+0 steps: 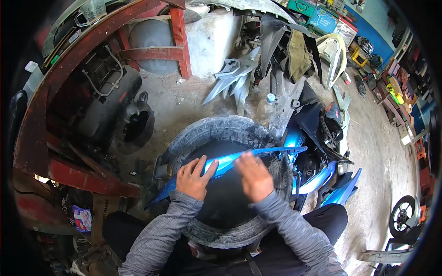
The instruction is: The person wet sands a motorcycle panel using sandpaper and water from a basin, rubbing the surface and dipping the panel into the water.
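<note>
A long, glossy blue motorcycle fairing panel [225, 162] lies slantwise across the rim of a wide black tub [216, 123], which holds dark liquid. My left hand [193, 178] grips the panel's left half, its fingers bent over the upper face. Over the right half of the panel is my right hand [254, 177], its fingers smeared by motion. Whether that hand touches the panel or holds anything cannot be made out. The panel's pointed tips reach past the tub's rim on both sides.
Blue and black fairing parts [317, 179] crowd the tub's right side. A clear plastic bottle [266, 108] stands behind it, near grey panels [237, 78]. At left, a red wooden bench [78, 177] shelters an air compressor [108, 99]. A wheel [404, 216] is at far right.
</note>
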A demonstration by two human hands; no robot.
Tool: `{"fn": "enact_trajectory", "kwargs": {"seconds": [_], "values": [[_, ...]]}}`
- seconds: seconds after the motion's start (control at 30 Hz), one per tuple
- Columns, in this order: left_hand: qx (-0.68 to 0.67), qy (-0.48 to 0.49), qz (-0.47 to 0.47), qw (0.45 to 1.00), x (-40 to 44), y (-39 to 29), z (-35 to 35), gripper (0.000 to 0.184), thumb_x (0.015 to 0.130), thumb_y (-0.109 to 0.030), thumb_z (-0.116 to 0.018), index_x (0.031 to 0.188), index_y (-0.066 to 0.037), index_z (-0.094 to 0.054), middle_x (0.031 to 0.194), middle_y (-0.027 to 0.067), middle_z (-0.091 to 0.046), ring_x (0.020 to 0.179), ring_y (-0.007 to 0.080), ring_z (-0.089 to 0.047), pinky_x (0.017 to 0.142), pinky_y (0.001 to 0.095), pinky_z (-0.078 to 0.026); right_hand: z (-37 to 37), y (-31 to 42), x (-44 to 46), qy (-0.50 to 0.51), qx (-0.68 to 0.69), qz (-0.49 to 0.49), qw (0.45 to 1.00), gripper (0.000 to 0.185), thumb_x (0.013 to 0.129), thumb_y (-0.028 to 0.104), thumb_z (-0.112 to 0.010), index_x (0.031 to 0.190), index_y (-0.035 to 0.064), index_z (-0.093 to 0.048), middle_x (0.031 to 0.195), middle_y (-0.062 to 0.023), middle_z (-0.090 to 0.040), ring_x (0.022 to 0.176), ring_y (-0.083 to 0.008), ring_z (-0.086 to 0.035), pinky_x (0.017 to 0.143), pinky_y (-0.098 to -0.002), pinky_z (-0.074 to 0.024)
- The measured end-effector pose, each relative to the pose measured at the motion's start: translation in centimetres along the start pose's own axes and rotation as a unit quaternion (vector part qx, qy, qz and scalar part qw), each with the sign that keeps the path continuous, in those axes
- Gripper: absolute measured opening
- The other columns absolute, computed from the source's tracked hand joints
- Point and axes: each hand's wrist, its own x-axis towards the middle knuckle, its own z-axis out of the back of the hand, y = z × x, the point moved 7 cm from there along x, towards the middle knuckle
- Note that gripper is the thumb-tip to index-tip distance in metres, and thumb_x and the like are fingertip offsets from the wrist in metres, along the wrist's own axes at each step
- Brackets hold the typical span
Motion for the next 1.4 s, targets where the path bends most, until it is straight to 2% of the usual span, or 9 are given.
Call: {"fn": "enact_trajectory", "kwargs": {"seconds": [0.07, 0.23, 0.37, 0.6, 0.7, 0.83, 1.13, 1.3, 1.4], "values": [[0.011, 0.003, 0.0, 1.0, -0.1, -0.2, -0.2, 0.067, 0.077, 0.003, -0.061, 0.138, -0.026, -0.06, 0.138, 0.0116, -0.058, 0.12, 0.0306, -0.057, 0.1, 0.0459, -0.044, 0.1, -3.0, 0.7, -0.001, -0.019, -0.07, 0.997, 0.047, 0.081, 0.0, -0.06, 0.128, 0.0037, -0.063, 0.136, -0.021, -0.06, 0.131, -0.0365, -0.054, 0.109, -0.0499, -0.0429], [0.004, -0.005, -0.004, 1.0, -0.1, -0.3, -0.4, 0.068, 0.077, 0.004, -0.06, 0.139, -0.026, -0.06, 0.138, 0.0123, -0.058, 0.12, 0.032, -0.057, 0.101, 0.0462, -0.044, 0.1, 2.7, 0.7, 0.041, 0.068, 0.027, 0.997, 0.046, 0.079, 0.002, -0.064, 0.126, 0.0045, -0.065, 0.134, -0.0203, -0.061, 0.129, -0.0372, -0.056, 0.109, -0.0501, -0.043], [0.001, -0.004, -0.006, 1.0, -0.1, -0.2, 0.0, 0.069, 0.077, 0.005, -0.06, 0.139, -0.025, -0.059, 0.138, 0.013, -0.057, 0.12, 0.033, -0.056, 0.101, 0.0467, -0.044, 0.3, -2.0, 0.6, -0.008, -0.011, -0.044, 0.999, 0.047, 0.08, 0.002, -0.063, 0.126, 0.0044, -0.065, 0.134, -0.0199, -0.061, 0.128, -0.0377, -0.056, 0.109, -0.0507, -0.0431], [-0.009, -0.006, -0.003, 1.0, -0.3, 0.5, -0.5, 0.07, 0.076, 0.006, -0.062, 0.139, -0.025, -0.059, 0.138, 0.014, -0.057, 0.12, 0.0343, -0.056, 0.102, 0.047, -0.044, 0.1, -0.4, -0.6, 0.016, -0.001, -0.007, 1.0, 0.051, 0.079, 0.001, -0.063, 0.129, 0.0043, -0.064, 0.133, -0.0198, -0.062, 0.129, -0.038, -0.055, 0.109, -0.0504, -0.0426], [-0.015, 0.021, 0.017, 1.0, -0.3, 0.2, -0.5, 0.062, 0.084, -0.001, -0.057, 0.141, -0.026, -0.056, 0.142, 0.0132, -0.053, 0.124, 0.0339, -0.053, 0.105, 0.0531, -0.041, 0.8, -3.2, 0.6, 0.001, -0.017, -0.074, 0.997, 0.051, 0.078, 0.001, -0.064, 0.129, 0.004, -0.064, 0.133, -0.0202, -0.062, 0.129, -0.0386, -0.056, 0.109, -0.0493, -0.0427], [-0.008, 0.008, 0.002, 1.0, -0.2, -0.3, 0.0, 0.071, 0.075, 0.007, -0.062, 0.14, -0.023, -0.058, 0.14, 0.0141, -0.056, 0.12, 0.0354, -0.056, 0.103, 0.0478, -0.043, 0.5, 1.5, 0.9, 0.039, 0.05, 0.005, 0.998, 0.051, 0.079, 0.001, -0.063, 0.13, 0.005, -0.063, 0.134, -0.0199, -0.061, 0.129, -0.0392, -0.055, 0.109, -0.0493, -0.0429], [-0.015, 0.008, 0.002, 1.0, -0.2, -0.2, 0.0, 0.072, 0.075, 0.006, -0.062, 0.141, -0.024, -0.057, 0.139, 0.0137, -0.057, 0.122, 0.0351, -0.055, 0.103, 0.0486, -0.043, 0.2, 1.0, 0.9, 0.028, 0.044, -0.02, 0.998, 0.052, 0.077, -0.002, -0.062, 0.129, 0.0036, -0.064, 0.137, -0.0212, -0.06, 0.131, -0.0399, -0.054, 0.112, -0.0492, -0.0405], [-0.02, -0.003, 0.006, 1.0, -0.2, -0.1, 0.1, 0.07, 0.076, 0.006, -0.061, 0.14, -0.023, -0.058, 0.139, 0.0135, -0.057, 0.121, 0.0347, -0.056, 0.102, 0.0486, -0.043, 0.9, -3.3, 1.6, -0.007, 0.003, -0.106, 0.994, 0.045, 0.08, -0.003, -0.059, 0.124, 0.0012, -0.066, 0.132, -0.023, -0.062, 0.131, -0.0391, -0.054, 0.11, -0.0511, -0.0415], [-0.013, 0.004, 0.002, 1.0, 0.1, -0.4, 0.1, 0.068, 0.078, 0.005, -0.061, 0.139, -0.023, -0.059, 0.138, 0.0134, -0.057, 0.121, 0.0347, -0.056, 0.103, 0.0487, -0.043, 0.6, 0.8, 1.5, 0.017, 0.042, -0.041, 0.998, 0.044, 0.081, -0.004, -0.056, 0.123, 0.001, -0.066, 0.131, -0.0234, -0.062, 0.129, -0.0398, -0.055, 0.11, -0.051, -0.0418]]}}
